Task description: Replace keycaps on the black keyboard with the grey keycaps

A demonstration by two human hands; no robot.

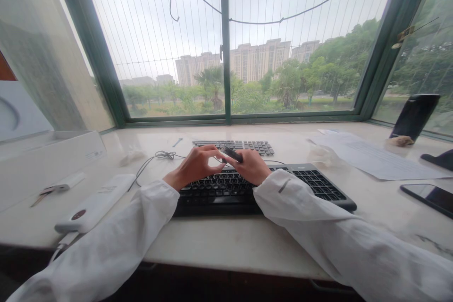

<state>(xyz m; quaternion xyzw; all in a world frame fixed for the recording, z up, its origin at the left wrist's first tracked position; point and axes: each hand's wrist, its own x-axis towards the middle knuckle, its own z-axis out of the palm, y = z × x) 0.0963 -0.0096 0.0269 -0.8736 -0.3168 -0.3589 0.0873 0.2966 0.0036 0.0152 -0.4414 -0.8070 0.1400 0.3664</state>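
A black keyboard (226, 186) lies in front of me, under both hands. On its right-hand block (318, 184) the squares look like open sockets with the caps off. My right hand (249, 167) is closed around a short black brush-like tool (231, 154), its tip angled up and left. The thumb and forefinger of my left hand (198, 165) pinch a small dark piece that looks like a keycap (223, 161), close to the tool. Behind the keyboard, rows of loose keycaps (253, 147) are laid out on the white counter (226, 245).
A thin cable (164, 155) runs left of the keyboard. A white power bank (101, 200), keys (53, 191) and an open white box (60, 155) stand left. Rightward are paper sheets (361, 153), a phone (430, 196) and an upright dark device (414, 118). Windows rise behind.
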